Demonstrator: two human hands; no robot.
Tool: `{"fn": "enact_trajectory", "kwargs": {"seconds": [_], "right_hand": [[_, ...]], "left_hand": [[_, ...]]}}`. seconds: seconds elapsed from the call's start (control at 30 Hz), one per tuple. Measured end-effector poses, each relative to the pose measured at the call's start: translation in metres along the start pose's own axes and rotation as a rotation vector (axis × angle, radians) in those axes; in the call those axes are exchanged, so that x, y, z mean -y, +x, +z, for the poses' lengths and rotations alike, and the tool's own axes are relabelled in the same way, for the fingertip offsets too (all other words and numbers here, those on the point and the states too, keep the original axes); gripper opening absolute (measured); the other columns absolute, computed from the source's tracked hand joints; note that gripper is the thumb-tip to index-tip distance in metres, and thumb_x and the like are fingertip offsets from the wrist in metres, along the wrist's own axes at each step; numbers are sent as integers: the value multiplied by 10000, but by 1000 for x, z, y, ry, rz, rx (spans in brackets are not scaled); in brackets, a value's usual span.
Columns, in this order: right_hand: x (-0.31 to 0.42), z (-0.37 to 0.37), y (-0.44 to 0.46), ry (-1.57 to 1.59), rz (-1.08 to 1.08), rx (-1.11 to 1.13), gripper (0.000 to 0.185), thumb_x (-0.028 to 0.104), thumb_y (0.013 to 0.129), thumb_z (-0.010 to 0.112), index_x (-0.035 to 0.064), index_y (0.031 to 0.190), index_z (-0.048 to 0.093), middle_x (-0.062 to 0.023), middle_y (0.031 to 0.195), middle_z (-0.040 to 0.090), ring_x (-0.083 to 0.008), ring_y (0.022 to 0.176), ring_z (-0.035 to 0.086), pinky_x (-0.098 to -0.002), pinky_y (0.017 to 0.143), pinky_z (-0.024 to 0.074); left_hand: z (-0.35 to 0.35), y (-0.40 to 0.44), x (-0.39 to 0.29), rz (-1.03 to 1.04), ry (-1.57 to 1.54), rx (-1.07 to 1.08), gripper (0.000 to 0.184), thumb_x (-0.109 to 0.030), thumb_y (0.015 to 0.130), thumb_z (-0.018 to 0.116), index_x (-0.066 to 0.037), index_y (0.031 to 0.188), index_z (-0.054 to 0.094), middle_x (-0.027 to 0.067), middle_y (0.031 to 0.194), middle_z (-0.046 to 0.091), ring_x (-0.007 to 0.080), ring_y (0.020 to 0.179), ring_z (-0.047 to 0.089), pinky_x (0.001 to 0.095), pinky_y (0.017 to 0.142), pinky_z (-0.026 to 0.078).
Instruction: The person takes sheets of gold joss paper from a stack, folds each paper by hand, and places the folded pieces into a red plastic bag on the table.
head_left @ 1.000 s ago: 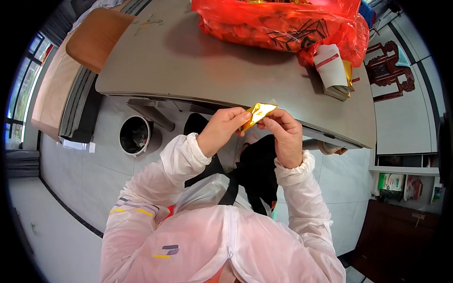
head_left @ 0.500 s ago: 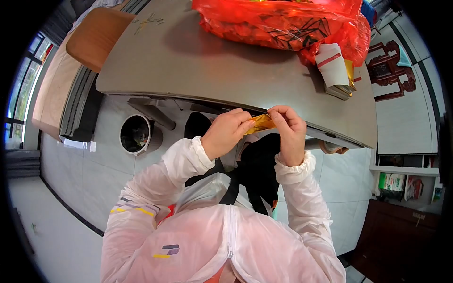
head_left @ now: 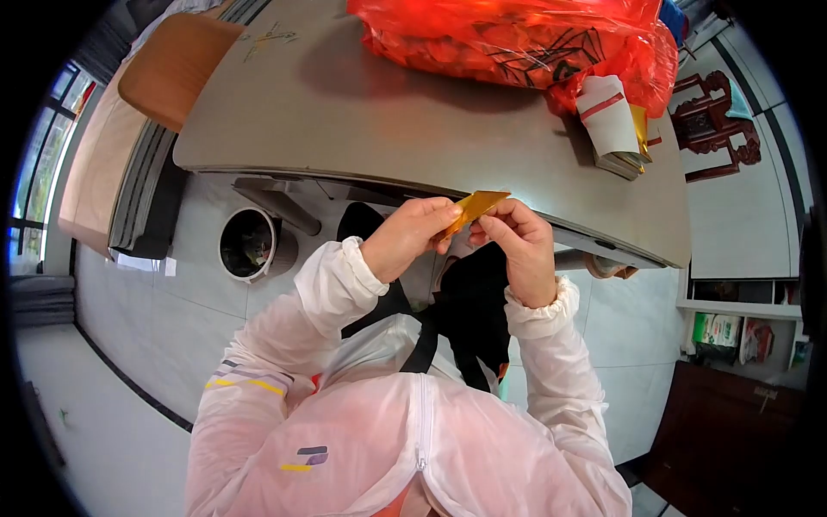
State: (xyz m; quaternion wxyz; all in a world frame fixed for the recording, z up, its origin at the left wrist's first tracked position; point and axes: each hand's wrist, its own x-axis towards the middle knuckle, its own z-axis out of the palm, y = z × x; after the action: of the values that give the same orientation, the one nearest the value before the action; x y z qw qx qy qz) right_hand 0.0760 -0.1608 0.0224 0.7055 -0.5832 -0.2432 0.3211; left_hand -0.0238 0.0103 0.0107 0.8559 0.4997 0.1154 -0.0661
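A small folded piece of gold foil paper is held up in front of the table's near edge. My left hand is closed on it, thumb on top and fingers underneath. My right hand pinches the paper's lower right side between thumb and fingertips; part of that grip is hidden. On the table to the right sits a stack of papers, a white sheet with a red stripe curled over it and gold showing at its side.
A full red plastic bag lies at the back of the grey table. A brown chair stands at the left. Below the table is a trash bin. A carved wooden chair is at the far right.
The gold paper has turned and tilted upward, showing a flatter face. My right hand has shifted slightly left and down, and its fingers now grip lower on the paper.
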Motion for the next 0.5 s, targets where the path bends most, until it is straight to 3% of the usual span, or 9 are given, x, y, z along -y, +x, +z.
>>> {"fn": "enact_trajectory", "kwargs": {"seconds": [0.17, 0.37, 0.5], "right_hand": [[0, 1, -1, 23, 4, 6, 192, 73, 933, 647, -36, 1090, 637, -94, 974, 695, -155, 820, 672, -266, 776, 550], [-1, 0, -2, 38, 11, 6, 194, 74, 944, 629, -39, 1101, 633, -97, 986, 694, -157, 831, 671, -267, 780, 549], [-4, 2, -3, 38, 40, -43, 188, 92, 932, 639, -32, 1072, 638, -90, 939, 696, -134, 797, 664, -263, 732, 543]], "left_hand": [[4, 0, -1, -14, 49, -6, 278, -288, 1059, 452, -41, 1021, 573, 2, 849, 509, 89, 714, 458, 223, 670, 415], [7, 1, 3, 5, 41, -45, 309, -290, 1049, 454, -52, 929, 610, -27, 811, 553, 60, 679, 479, 224, 646, 414], [6, -1, 1, 89, 347, -102, 292, -267, 1036, 475, -22, 935, 597, 13, 790, 545, 95, 694, 514, 257, 662, 449]]}}
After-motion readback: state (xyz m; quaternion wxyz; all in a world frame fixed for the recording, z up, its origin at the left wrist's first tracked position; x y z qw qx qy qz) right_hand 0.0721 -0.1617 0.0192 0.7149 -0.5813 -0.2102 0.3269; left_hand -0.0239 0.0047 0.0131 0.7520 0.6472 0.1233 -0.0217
